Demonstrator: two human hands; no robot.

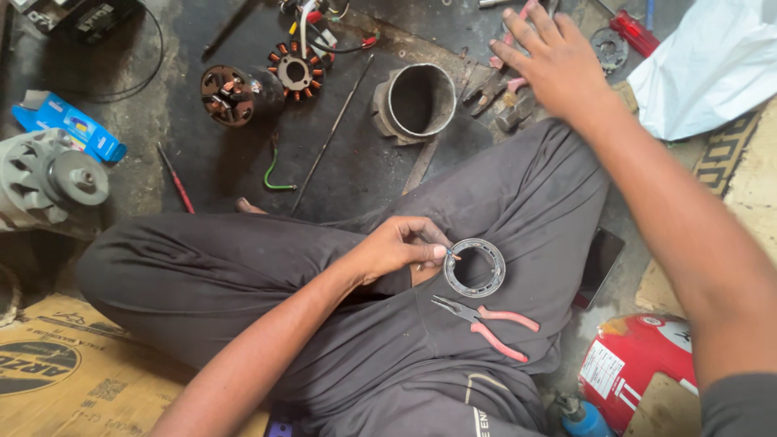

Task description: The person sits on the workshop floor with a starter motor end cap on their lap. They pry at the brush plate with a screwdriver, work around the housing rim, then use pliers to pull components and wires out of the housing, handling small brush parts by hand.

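I sit cross-legged on the floor in dark grey trousers. My left hand (401, 247) pinches the rim of a flat grey metal ring (475, 268) that rests on my lap. Just below the ring lie needle-nose pliers (486, 319) with pink handles. My right hand (550, 57) is stretched far forward with fingers spread, hovering over pink-handled tools and metal parts (500, 91) on the dark floor. It holds nothing that I can see.
On the floor ahead lie a metal cylinder housing (416, 102), a copper-wound stator (295, 71), a motor armature (235, 93), a thin rod (330, 136) and a red screwdriver (176, 179). An alternator (48, 182) sits left. A red canister (639, 368), phone (599, 263) and white bag (712, 65) are right.
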